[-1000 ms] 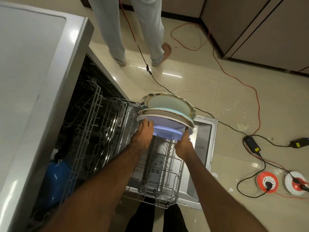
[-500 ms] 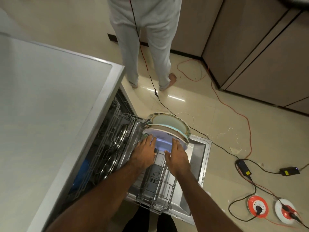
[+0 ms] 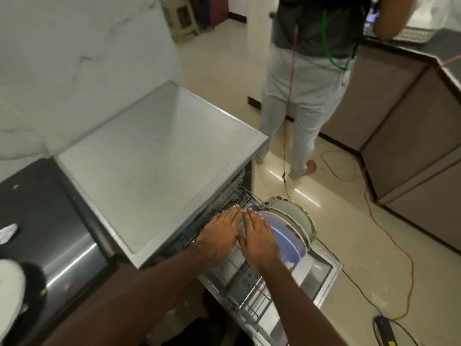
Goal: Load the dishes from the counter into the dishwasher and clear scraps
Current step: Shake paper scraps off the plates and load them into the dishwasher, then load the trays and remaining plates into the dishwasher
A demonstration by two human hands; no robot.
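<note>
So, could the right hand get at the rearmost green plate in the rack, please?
Probably yes: the right hand lies open over the nearest plate, and the green plate shows a bare top rim behind the others.

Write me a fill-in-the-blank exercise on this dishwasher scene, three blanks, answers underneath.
1. The plates stand on edge in the dishwasher's pulled-out ____.
2. On the left hand and the right hand, the fingers are ____, not curled.
3. The dishwasher door is folded down, so it is ____.
Missing words: rack; straight; open.
</note>
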